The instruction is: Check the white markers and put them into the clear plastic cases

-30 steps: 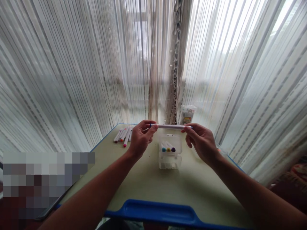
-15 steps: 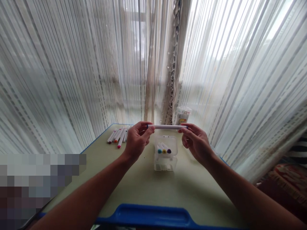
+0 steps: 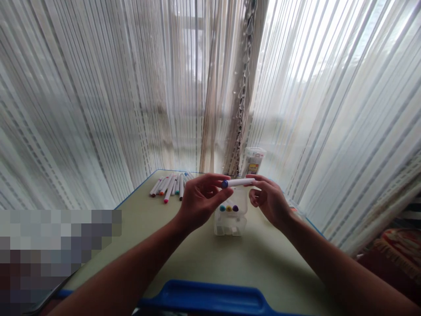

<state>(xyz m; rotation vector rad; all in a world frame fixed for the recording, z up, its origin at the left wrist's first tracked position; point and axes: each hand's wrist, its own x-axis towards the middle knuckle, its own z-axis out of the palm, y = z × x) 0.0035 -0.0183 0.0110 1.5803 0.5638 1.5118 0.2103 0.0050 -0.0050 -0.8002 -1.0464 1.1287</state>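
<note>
Beyond both my hands, striped sheer curtains (image 3: 98,87) hang from the top of my view down behind the table (image 3: 197,254), whose pale green top spreads beneath my hands and forearms. Nearer to me than my hands, a blue moulded trough (image 3: 213,294) runs along the table's near edge. My left hand (image 3: 204,195) is curled, its thumb and index finger either side of the marker's blue end; I cannot tell whether they press on it. My right hand (image 3: 271,199) pinches the other end between thumb and fingertips, its lower fingers folded in. Below and between my hands, a clear plastic case (image 3: 230,230) sits opened out on the table, three markers lying in its farther half with teal, yellow and purple ends toward me. To the left of my left hand, and a little beyond it, a loose pile of white markers (image 3: 169,186) shows brown, orange, pink, teal and black ends. Past my right fingertips stands a clear container (image 3: 255,160) with a yellow label. The white marker (image 3: 240,182) itself is held above the case, nearly level, its blue end (image 3: 224,184) at my left hand.
</note>
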